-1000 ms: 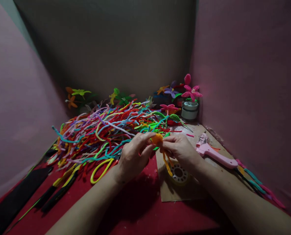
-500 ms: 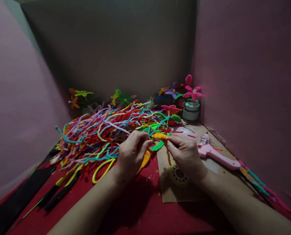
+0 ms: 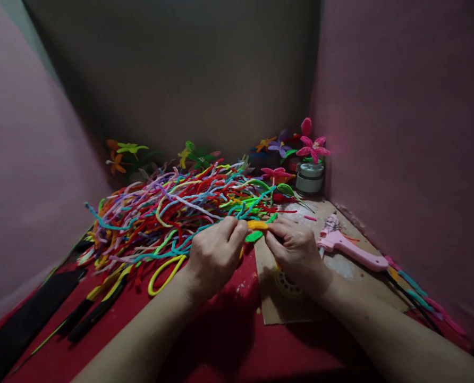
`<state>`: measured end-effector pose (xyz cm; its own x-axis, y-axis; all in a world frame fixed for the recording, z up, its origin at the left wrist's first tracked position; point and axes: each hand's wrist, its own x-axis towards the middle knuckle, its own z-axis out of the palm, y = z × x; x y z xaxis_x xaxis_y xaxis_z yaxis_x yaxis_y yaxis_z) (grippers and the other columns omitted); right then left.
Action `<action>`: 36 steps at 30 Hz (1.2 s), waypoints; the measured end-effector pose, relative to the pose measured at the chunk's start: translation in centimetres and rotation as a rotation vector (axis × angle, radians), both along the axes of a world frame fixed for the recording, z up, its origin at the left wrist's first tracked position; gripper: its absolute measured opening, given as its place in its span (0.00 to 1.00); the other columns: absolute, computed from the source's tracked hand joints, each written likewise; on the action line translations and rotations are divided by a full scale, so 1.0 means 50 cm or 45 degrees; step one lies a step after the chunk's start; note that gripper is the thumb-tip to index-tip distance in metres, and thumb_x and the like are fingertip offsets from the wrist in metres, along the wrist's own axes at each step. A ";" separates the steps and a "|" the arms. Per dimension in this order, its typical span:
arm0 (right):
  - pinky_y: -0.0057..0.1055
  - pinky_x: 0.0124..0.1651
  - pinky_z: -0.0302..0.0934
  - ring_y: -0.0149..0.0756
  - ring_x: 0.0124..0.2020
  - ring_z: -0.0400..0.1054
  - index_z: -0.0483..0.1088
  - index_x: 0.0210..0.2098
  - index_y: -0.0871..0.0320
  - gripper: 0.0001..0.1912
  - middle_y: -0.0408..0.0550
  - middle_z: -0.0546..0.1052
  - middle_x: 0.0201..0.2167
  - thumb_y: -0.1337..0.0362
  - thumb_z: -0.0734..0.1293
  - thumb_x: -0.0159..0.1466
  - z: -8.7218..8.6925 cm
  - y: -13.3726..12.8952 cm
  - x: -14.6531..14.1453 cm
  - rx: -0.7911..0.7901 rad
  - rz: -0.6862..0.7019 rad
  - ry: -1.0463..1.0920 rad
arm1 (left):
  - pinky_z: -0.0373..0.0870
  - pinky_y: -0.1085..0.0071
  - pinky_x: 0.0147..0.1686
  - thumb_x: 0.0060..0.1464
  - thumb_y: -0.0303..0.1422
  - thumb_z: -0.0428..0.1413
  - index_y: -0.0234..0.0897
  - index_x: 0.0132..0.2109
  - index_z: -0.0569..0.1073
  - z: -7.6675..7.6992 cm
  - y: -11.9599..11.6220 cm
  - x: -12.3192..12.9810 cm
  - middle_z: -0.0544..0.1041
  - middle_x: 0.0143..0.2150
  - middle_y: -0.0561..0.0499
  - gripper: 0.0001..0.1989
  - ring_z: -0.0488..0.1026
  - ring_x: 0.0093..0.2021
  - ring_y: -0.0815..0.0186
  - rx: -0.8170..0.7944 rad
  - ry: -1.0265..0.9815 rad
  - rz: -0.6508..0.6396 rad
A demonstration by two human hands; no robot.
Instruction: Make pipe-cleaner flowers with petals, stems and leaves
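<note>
Between my two hands an orange-yellow fuzzy pipe-cleaner petal (image 3: 257,226) is stretched level. My left hand (image 3: 217,255) is closed around its left end, thumb on top. With thumb and fingers pinched, my right hand (image 3: 298,252) grips the other end. A green pipe-cleaner leaf (image 3: 254,236) lies just below and behind the petal. Close to my left hand sits a big heap of coloured pipe cleaners (image 3: 173,207). Under my right hand a pale yellow ring-shaped spool (image 3: 288,282) is partly hidden.
A pink glue gun (image 3: 352,252) lies on a board (image 3: 279,306) at right. Pipe-cleaner flowers (image 3: 314,149) stand at the back, near a grey-white pot (image 3: 310,178). Black-handled pliers (image 3: 97,314) and a black strip (image 3: 37,314) lie at left on the red cloth (image 3: 217,346).
My left hand has turned over and closed more tightly on the petal's left end. My right hand has shifted slightly left. The orange piece below my left hand is now mostly covered.
</note>
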<state>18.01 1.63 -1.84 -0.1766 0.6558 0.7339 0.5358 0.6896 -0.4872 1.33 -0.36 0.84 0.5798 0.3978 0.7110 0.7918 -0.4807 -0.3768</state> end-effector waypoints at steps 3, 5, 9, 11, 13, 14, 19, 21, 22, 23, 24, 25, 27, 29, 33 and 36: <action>0.28 0.29 0.53 0.30 0.24 0.61 0.72 0.23 0.64 0.12 0.47 0.67 0.20 0.74 0.59 0.59 -0.001 -0.006 -0.002 0.000 0.011 0.001 | 0.54 0.73 0.22 0.56 0.25 0.48 0.35 0.38 0.65 -0.003 -0.003 0.003 0.68 0.25 0.52 0.03 0.65 0.23 0.69 0.048 -0.022 -0.003; 0.27 0.29 0.53 0.30 0.24 0.61 0.72 0.24 0.65 0.12 0.46 0.67 0.20 0.74 0.59 0.58 0.001 -0.011 -0.003 -0.002 0.032 0.007 | 0.54 0.73 0.21 0.55 0.24 0.49 0.34 0.38 0.65 -0.004 -0.004 0.004 0.68 0.25 0.52 0.03 0.64 0.23 0.69 0.066 -0.030 -0.005; 0.26 0.29 0.52 0.29 0.23 0.61 0.73 0.25 0.64 0.11 0.44 0.67 0.19 0.76 0.60 0.57 0.007 -0.015 -0.003 -0.072 0.090 0.063 | 0.56 0.74 0.22 0.55 0.24 0.48 0.35 0.37 0.64 -0.006 -0.001 0.004 0.69 0.25 0.53 0.03 0.66 0.22 0.70 0.019 -0.074 -0.022; 0.26 0.28 0.52 0.28 0.23 0.60 0.74 0.24 0.64 0.11 0.43 0.67 0.19 0.76 0.60 0.57 0.012 -0.014 -0.002 -0.181 0.095 0.113 | 0.59 0.76 0.23 0.56 0.26 0.50 0.35 0.38 0.64 -0.008 0.004 0.004 0.70 0.27 0.53 0.02 0.68 0.24 0.71 -0.020 -0.202 -0.042; 0.27 0.27 0.51 0.28 0.22 0.59 0.73 0.24 0.62 0.11 0.42 0.67 0.18 0.75 0.61 0.57 0.016 -0.013 0.000 -0.294 0.084 0.150 | 0.63 0.77 0.26 0.55 0.29 0.52 0.37 0.41 0.64 -0.011 0.010 0.005 0.72 0.30 0.53 0.06 0.71 0.27 0.71 -0.054 -0.399 -0.078; 0.27 0.27 0.51 0.28 0.22 0.59 0.73 0.23 0.62 0.11 0.42 0.67 0.18 0.74 0.61 0.57 0.017 -0.012 0.001 -0.333 0.084 0.163 | 0.65 0.78 0.27 0.55 0.30 0.53 0.37 0.43 0.64 -0.013 0.012 0.005 0.72 0.31 0.53 0.08 0.71 0.29 0.72 -0.076 -0.485 -0.103; 0.27 0.28 0.51 0.28 0.23 0.60 0.71 0.22 0.62 0.11 0.42 0.68 0.19 0.74 0.61 0.57 0.021 -0.013 0.002 -0.420 0.194 0.207 | 0.67 0.78 0.32 0.54 0.26 0.53 0.38 0.40 0.67 -0.014 0.015 0.008 0.72 0.32 0.53 0.06 0.71 0.30 0.73 -0.170 -0.516 -0.253; 0.27 0.28 0.52 0.28 0.24 0.61 0.71 0.22 0.61 0.11 0.42 0.69 0.20 0.72 0.61 0.57 0.022 -0.013 0.001 -0.491 0.275 0.246 | 0.66 0.78 0.31 0.54 0.25 0.52 0.37 0.37 0.67 -0.011 0.013 0.007 0.71 0.30 0.54 0.04 0.70 0.29 0.73 -0.167 -0.495 -0.284; 0.27 0.28 0.52 0.28 0.24 0.60 0.71 0.21 0.61 0.10 0.42 0.69 0.20 0.71 0.62 0.57 0.024 -0.012 0.000 -0.559 0.318 0.284 | 0.66 0.78 0.31 0.54 0.25 0.52 0.37 0.36 0.67 -0.008 0.013 0.007 0.71 0.29 0.54 0.03 0.69 0.29 0.73 -0.167 -0.493 -0.287; 0.27 0.28 0.52 0.28 0.24 0.60 0.71 0.21 0.61 0.10 0.41 0.68 0.20 0.70 0.62 0.57 0.026 -0.011 0.000 -0.652 0.367 0.335 | 0.66 0.78 0.31 0.54 0.25 0.51 0.36 0.36 0.67 -0.005 0.012 0.006 0.71 0.28 0.54 0.03 0.69 0.28 0.73 -0.165 -0.494 -0.283; 0.26 0.26 0.51 0.27 0.22 0.59 0.71 0.21 0.61 0.09 0.41 0.68 0.19 0.68 0.63 0.57 0.028 -0.011 0.000 -0.765 0.420 0.403 | 0.66 0.78 0.31 0.54 0.25 0.51 0.36 0.35 0.67 -0.003 0.012 0.005 0.71 0.29 0.54 0.03 0.69 0.29 0.73 -0.164 -0.494 -0.274; 0.26 0.25 0.51 0.26 0.21 0.58 0.71 0.23 0.61 0.08 0.40 0.68 0.19 0.66 0.63 0.56 0.031 -0.010 0.000 -0.881 0.471 0.485 | 0.66 0.78 0.31 0.54 0.25 0.52 0.36 0.35 0.67 0.000 0.012 0.004 0.71 0.29 0.54 0.03 0.69 0.29 0.73 -0.156 -0.492 -0.260; 0.24 0.23 0.49 0.24 0.19 0.56 0.71 0.27 0.60 0.06 0.39 0.69 0.20 0.64 0.65 0.54 0.036 -0.009 0.000 -1.072 0.544 0.654 | 0.66 0.78 0.30 0.54 0.25 0.52 0.36 0.35 0.67 0.003 0.013 0.002 0.72 0.29 0.53 0.03 0.69 0.29 0.73 -0.147 -0.485 -0.240; 0.23 0.21 0.49 0.23 0.18 0.57 0.69 0.29 0.60 0.07 0.39 0.69 0.20 0.63 0.67 0.52 0.039 -0.008 0.001 -1.168 0.587 0.791 | 0.66 0.78 0.31 0.54 0.24 0.52 0.36 0.35 0.68 0.004 0.013 0.001 0.72 0.29 0.53 0.03 0.69 0.29 0.73 -0.162 -0.492 -0.236; 0.21 0.16 0.41 0.20 0.12 0.51 0.66 0.25 0.59 0.10 0.34 0.65 0.14 0.62 0.70 0.49 0.033 0.000 0.004 -1.277 0.659 0.912 | 0.66 0.78 0.31 0.54 0.24 0.52 0.36 0.35 0.68 0.005 0.009 0.003 0.71 0.29 0.53 0.03 0.68 0.28 0.73 -0.222 -0.540 -0.243; 0.22 0.14 0.36 0.19 0.10 0.48 0.65 0.23 0.59 0.12 0.35 0.65 0.12 0.62 0.72 0.46 0.024 0.007 0.006 -1.367 0.705 0.963 | 0.66 0.77 0.30 0.54 0.24 0.51 0.35 0.35 0.68 0.007 0.005 0.006 0.71 0.28 0.53 0.03 0.67 0.28 0.73 -0.258 -0.541 -0.270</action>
